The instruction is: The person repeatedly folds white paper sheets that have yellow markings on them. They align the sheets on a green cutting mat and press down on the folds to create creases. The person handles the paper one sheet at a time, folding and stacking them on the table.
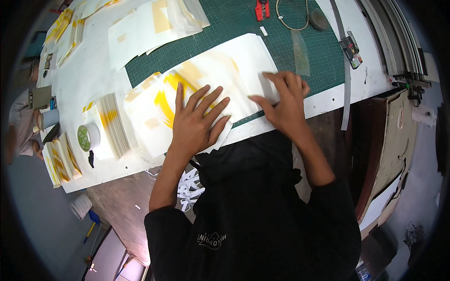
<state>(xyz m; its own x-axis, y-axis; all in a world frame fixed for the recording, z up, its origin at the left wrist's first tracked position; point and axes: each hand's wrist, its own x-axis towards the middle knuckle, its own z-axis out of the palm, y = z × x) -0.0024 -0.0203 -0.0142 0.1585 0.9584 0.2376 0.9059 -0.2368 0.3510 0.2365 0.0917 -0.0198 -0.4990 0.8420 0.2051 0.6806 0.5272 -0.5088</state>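
A white table (105,167) spans the upper part of the frame. At lower left lies a brown floor (115,201), brightening to a pinkish glow near the bottom, with a whitish tub (80,206) and a lavender panel (110,255) nearby. At right, dark reddish-brown furniture (368,157) adjoins a beige board (393,133), beside a blue-grey wall (427,150).

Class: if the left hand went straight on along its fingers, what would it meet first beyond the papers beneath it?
The left hand would likely meet the green cutting mat, past the far edge of the white sheets; their height is unclear.
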